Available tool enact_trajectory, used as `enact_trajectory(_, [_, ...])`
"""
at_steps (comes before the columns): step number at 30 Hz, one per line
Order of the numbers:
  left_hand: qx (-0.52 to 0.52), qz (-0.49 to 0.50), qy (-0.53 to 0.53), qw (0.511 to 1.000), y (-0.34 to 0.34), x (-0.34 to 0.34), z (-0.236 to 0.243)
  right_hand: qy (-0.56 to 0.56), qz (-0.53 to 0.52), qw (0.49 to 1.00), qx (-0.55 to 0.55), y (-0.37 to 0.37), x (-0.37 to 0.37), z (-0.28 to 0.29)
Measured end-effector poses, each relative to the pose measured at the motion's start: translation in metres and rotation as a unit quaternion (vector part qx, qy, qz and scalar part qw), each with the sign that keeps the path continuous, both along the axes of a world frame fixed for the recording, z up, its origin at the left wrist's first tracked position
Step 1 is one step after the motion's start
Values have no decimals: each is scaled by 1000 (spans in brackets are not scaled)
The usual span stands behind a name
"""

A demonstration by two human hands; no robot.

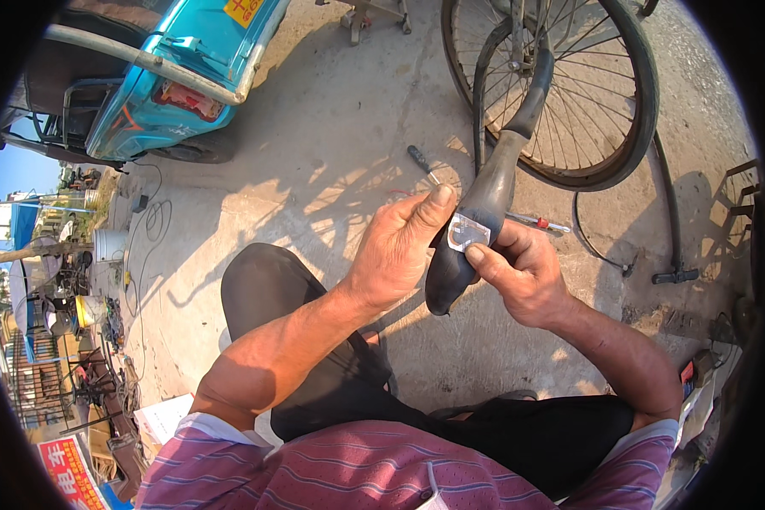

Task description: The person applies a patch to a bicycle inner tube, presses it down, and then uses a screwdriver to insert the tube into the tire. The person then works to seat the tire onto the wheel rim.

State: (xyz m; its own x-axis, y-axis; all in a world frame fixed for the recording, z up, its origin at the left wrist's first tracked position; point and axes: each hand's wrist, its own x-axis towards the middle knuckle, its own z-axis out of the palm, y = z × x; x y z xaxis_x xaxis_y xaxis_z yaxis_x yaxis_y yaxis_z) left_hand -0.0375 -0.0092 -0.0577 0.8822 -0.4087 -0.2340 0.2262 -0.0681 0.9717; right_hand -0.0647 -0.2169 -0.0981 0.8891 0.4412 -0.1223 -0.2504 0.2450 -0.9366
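Observation:
A black bicycle inner tube (486,189), puffed out wide at its near end, hangs from the wheel toward me. On its upper face lies a small patch (468,232) with a clear, whitish film over it. My left hand (397,248) grips the tube from the left, its thumb pointing up and its other fingers mostly hidden behind. From the right, my right hand (525,270) holds the tube, fingers bent around its side. The right thumb presses at the lower edge of the patch; whether it pinches the film, I cannot make out.
Beyond the hands stands a spoked bicycle wheel (608,89). A screwdriver (420,161) and a red-and-silver tool (542,223) lie on the concrete. To the right is a dark T-shaped handle (675,276) with a hose. A turquoise three-wheeled vehicle (191,64) is parked at the far left.

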Motion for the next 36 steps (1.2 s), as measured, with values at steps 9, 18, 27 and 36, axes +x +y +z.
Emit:
enact_trajectory(9, [0,-14,-7,1000,-5,-2,2,32,-66,995,70,4,6,2])
enact_trajectory(18, [-66,-13,63,996,-13,-4,-6,-11,-44,999,-20,8,2,0])
enact_trajectory(27, [-71,48,76,993,-21,0,-15,-14,-9,994,-107,7,-2,7])
enact_trajectory(36, [-46,10,23,999,-28,-1,-9,11,-36,999,34,-2,0,11])
